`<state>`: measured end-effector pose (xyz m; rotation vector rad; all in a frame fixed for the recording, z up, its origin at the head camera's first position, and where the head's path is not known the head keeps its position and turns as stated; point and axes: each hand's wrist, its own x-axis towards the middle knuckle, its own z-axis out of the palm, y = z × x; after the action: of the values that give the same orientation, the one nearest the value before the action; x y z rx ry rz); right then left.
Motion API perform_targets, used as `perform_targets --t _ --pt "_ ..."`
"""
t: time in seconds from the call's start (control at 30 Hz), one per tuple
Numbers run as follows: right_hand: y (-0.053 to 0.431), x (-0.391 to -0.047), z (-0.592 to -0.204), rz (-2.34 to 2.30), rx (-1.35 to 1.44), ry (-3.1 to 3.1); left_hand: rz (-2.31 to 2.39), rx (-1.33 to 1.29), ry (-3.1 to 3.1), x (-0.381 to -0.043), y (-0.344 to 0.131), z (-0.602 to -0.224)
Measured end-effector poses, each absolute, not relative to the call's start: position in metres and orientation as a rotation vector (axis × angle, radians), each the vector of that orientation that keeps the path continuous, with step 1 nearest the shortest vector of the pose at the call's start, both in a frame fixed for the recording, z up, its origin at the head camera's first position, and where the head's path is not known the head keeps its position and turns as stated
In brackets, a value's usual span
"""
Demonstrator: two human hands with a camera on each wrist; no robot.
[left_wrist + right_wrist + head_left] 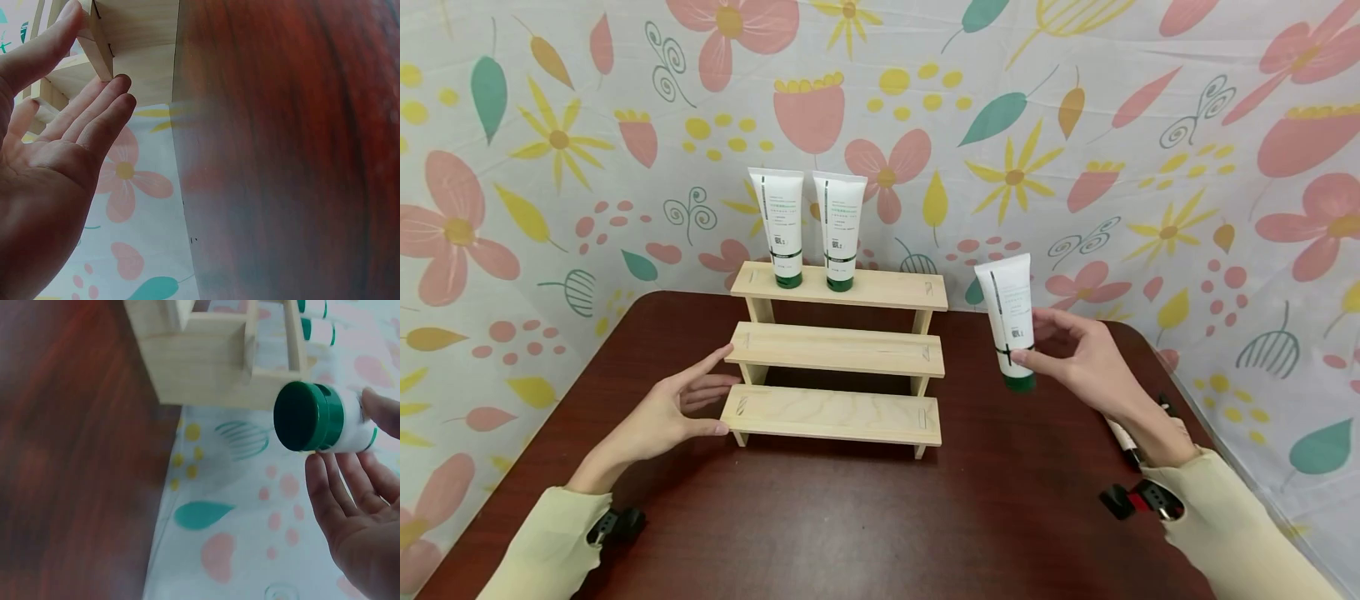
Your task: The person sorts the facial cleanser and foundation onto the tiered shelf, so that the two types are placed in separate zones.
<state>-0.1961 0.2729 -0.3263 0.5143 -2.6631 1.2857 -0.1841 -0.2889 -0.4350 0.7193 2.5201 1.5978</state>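
A pale wooden three-step shelf [838, 350] stands mid-table. Two white tubes with green caps [778, 225] [838, 229] stand cap-down on its top step. My left hand [700, 392] lies against the shelf's left end with straight fingers, the index fingertip on the middle step and the thumb on the bottom one; the left wrist view shows the fingers [94, 119] against the wood [134, 37]. To the right of the shelf my right hand [1052, 350] pinches a third white tube [1009, 317], upright in the air, cap down. Its green cap [306, 417] faces the right wrist camera.
The dark red-brown table [850, 517] ends just right of my right forearm. Flowered cloth [1075, 167] hangs behind the table and on both sides of it. A black and red clip [1142, 500] sits at my right wrist. The shelf's lower two steps are bare.
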Motion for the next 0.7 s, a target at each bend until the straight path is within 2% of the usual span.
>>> perform_targets --t 0.7 --pt "0.179 -0.246 -0.298 1.528 0.55 -2.28 1.59 0.716 2.524 -0.183 -0.289 -0.434"
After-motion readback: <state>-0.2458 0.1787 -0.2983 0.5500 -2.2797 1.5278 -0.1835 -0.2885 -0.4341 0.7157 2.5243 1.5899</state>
